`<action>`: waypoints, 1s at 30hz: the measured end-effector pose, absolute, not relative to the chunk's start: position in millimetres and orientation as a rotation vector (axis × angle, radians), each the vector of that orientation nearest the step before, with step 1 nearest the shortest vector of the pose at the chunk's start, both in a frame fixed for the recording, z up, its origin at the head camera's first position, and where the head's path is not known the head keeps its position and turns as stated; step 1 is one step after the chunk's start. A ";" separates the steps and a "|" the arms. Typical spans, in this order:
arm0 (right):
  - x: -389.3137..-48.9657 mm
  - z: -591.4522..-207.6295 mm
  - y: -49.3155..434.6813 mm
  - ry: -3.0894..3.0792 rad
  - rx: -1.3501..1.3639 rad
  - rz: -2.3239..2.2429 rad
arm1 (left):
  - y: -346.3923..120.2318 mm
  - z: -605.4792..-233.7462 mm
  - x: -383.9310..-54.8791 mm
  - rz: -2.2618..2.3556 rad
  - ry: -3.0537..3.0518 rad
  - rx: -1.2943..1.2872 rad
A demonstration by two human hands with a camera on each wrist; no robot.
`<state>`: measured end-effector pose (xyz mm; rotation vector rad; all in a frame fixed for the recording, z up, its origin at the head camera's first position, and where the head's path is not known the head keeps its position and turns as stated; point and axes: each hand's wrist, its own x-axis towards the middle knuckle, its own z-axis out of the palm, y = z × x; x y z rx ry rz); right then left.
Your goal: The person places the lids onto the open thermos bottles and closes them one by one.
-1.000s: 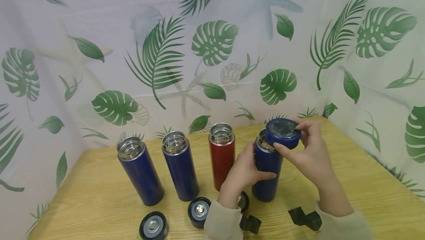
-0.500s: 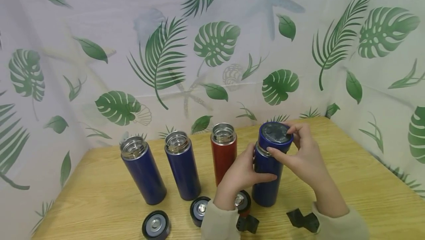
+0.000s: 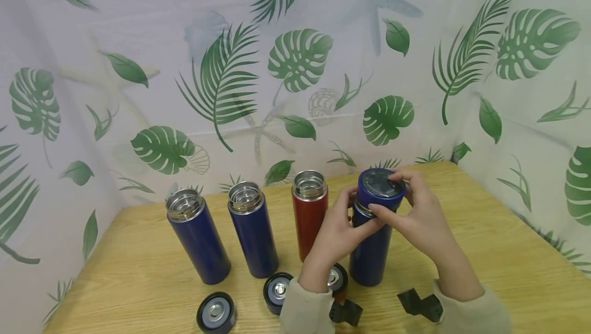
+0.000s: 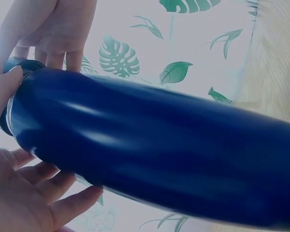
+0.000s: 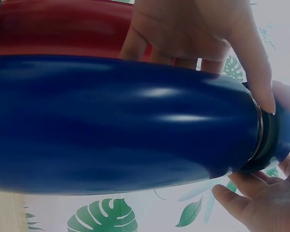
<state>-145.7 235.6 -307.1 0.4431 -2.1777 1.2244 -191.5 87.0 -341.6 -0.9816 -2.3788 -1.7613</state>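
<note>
A blue thermos bottle (image 3: 371, 252) stands upright at the right of the group in the head view. Its blue lid (image 3: 380, 190), with a dark top, sits on the mouth, and a thin silver ring shows beneath it. My right hand (image 3: 417, 216) grips the lid between thumb and fingers. Around the upper bottle, from the left, curls my left hand (image 3: 339, 229). In the right wrist view the left thumb (image 5: 261, 82) lies across the seam under the lid. The left wrist view shows the left fingers (image 4: 67, 198) along the bottle's side.
A red thermos bottle (image 3: 308, 226) and two blue ones (image 3: 254, 239) (image 3: 198, 244) stand uncapped to the left. Upturned lids lie in front: one at left (image 3: 216, 312), one mid-table (image 3: 277, 290), one red-rimmed (image 3: 339, 278) partly behind my left forearm. A leaf-print curtain (image 3: 295, 103) surrounds the wooden table (image 3: 124, 272).
The lid has moved left and down from beside the bottle's mouth onto it, with my right hand. My left hand has slid up to the lid's edge, its thumb rising.
</note>
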 end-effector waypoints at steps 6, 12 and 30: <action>-145.6 -306.7 235.2 -2.176 0.456 1.200 | 87.1 -341.2 -191.2 -1.768 -2.349 -0.979; -149.8 -310.1 234.9 -2.183 0.447 1.164 | 86.9 -341.1 -191.3 -1.764 -2.371 -0.962; -148.2 -308.9 234.5 -2.303 0.408 1.084 | 86.8 -341.4 -192.0 -1.807 -2.366 -0.962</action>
